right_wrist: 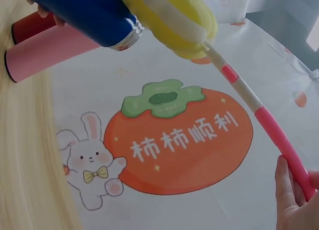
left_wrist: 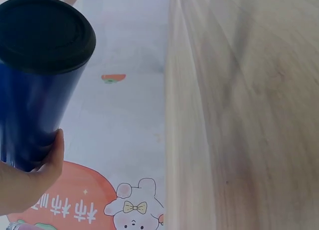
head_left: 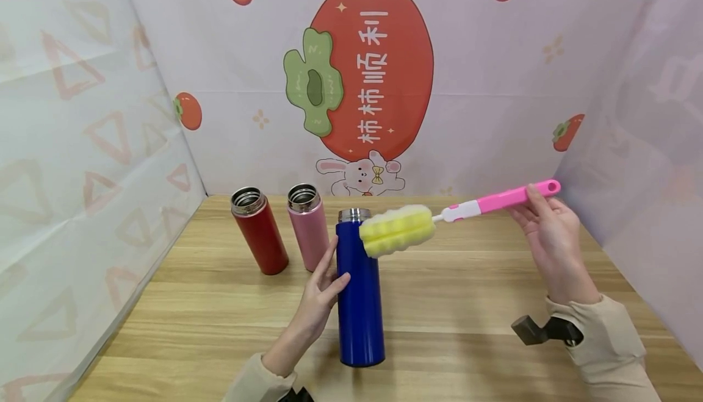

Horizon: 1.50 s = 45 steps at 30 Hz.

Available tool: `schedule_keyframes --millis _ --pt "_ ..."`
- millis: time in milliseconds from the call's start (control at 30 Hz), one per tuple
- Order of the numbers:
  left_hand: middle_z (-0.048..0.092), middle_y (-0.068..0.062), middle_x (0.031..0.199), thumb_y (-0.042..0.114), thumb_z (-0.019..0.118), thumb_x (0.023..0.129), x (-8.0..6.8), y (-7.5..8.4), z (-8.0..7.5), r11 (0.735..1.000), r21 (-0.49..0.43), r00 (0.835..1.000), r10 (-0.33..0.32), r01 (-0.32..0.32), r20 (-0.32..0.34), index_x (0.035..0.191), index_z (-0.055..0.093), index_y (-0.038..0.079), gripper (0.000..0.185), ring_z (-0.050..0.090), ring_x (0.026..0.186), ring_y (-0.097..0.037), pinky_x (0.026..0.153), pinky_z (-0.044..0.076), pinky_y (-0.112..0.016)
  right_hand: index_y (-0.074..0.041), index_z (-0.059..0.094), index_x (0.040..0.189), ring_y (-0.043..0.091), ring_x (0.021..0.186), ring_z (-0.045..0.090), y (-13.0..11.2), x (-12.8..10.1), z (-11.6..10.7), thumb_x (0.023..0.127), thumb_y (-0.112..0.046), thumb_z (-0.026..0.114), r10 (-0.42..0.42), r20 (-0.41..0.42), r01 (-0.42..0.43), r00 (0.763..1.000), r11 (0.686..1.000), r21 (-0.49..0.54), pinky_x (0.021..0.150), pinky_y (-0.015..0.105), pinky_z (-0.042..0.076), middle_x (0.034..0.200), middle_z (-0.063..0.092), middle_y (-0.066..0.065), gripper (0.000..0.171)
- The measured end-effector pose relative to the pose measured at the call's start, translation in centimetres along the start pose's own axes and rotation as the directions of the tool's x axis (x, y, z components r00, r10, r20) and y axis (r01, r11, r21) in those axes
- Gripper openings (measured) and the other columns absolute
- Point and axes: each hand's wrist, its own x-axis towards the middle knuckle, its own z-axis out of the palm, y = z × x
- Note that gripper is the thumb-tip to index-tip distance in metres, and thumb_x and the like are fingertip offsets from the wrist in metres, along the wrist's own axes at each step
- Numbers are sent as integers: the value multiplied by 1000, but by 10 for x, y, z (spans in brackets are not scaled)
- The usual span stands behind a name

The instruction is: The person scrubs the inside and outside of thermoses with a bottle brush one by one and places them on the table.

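Overhead: left hand (head_left: 324, 289) wraps blue flask (head_left: 359, 292), upright on table (head_left: 467, 329); right hand (head_left: 549, 237) pinches pink brush (head_left: 458, 210) handle end, sponge beside open mouth. Left wrist: steel looks smooth, slippery; mid-body grip seems best. Right wrist: sponge (right_wrist: 172, 21) probably soft, light, touching rim.

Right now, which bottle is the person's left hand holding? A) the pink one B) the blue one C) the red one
B: the left hand grips the side of the blue bottle, while the red bottle and pink bottle stand untouched behind.
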Motion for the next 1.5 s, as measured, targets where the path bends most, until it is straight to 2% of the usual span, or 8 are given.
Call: schedule_keyframes --millis 133,233,400,567,933,1200,1500 --pt "10 -10 146 14 50 90 1 3 1 999 -48 1000 2 -3 -2 141 15 32 64 29 125 -31 99 27 -50 6 59 90 22 80 65 2 -3 -1 84 -3 56 32 39 -32 999 999 -21 74 30 49 81 64 16 11" --pt "9 -7 147 13 49 90 3 4 1 998 -70 1000 11 -11 0 141 15 33 64 23 129 -32 99 25 -51 4 60 90 20 82 64 3 -5 -3 84 -5 57 63 38 -61 997 996 -62 75 29 48 83 64 14 12" --pt "9 -4 147 13 49 90 3 5 1 996 -81 1000 27 -27 -2 142 12 31 66 20 130 -31 99 23 -52 4 60 89 21 82 64 4 -8 -6 85 -4 54 113 85 -105 990 990 -97 76 28 48 83 65 15 10" --pt "5 -1 148 12 49 90 4 6 2 994 -106 999 32 -33 -7 142 11 31 66 20 130 -33 100 22 -52 2 63 88 19 79 65 7 -11 -8 88 -4 49 161 147 -133 976 974 -186 73 27 49 83 66 14 15" --pt "2 -1 148 11 48 90 5 4 3 994 -106 999 33 -33 -8 142 11 32 67 21 130 -33 100 22 -53 -1 65 89 19 78 65 17 -14 -9 91 -1 42 217 279 -132 936 947 -293 71 27 49 83 67 12 23" --pt "4 -4 148 11 48 90 5 2 2 994 -106 1000 27 -28 -9 142 11 31 67 20 130 -33 100 20 -52 -2 64 89 18 78 65 22 -15 -8 91 0 42 216 286 -118 934 938 -325 70 27 50 83 67 11 22" --pt "5 -8 146 11 49 90 3 2 1 994 -111 1000 -3 2 -8 141 15 33 65 20 129 -35 100 21 -52 -2 66 86 17 76 65 19 -12 -1 88 -6 51 172 162 -115 972 943 -311 70 26 49 80 67 11 15"
